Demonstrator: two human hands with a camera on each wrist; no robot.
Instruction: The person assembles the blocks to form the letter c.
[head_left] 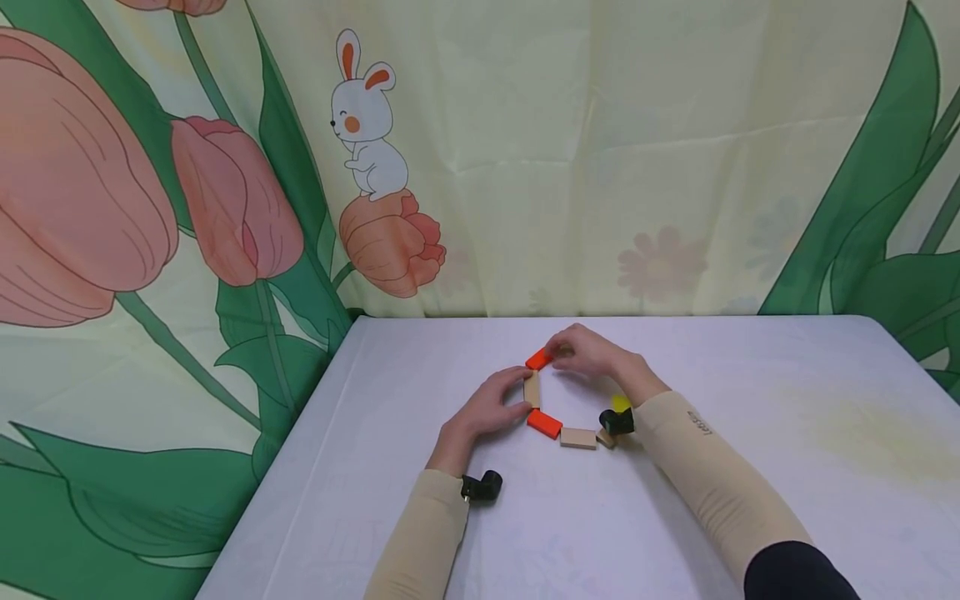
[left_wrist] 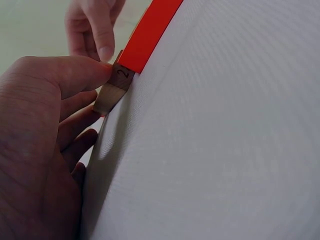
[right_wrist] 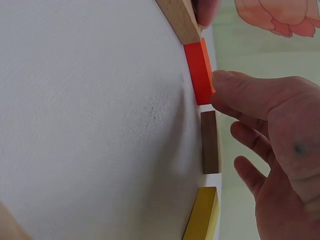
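My left hand (head_left: 491, 406) grips a plain wooden block (head_left: 532, 390) at its two ends, thumb near and fingers far. In the left wrist view, the thumb presses the end of this wooden block (left_wrist: 114, 90), which bears a dark number 2. An orange-red block (head_left: 544, 423) touches its near end. At its far end is a second orange-red block (head_left: 537, 359), pinched at its right end by my right hand (head_left: 588, 352). The right wrist view has the thumb and index finger at the side of that orange-red block (right_wrist: 198, 72).
The blocks form a curved row on the white-covered table (head_left: 420, 375). Another wooden block (head_left: 578, 438) and a partly hidden one (head_left: 606, 438) curve right. A yellow block (head_left: 621, 403) lies by the right wrist. In the right wrist view, a brown wooden block (right_wrist: 210, 142) stands beyond the orange-red one.
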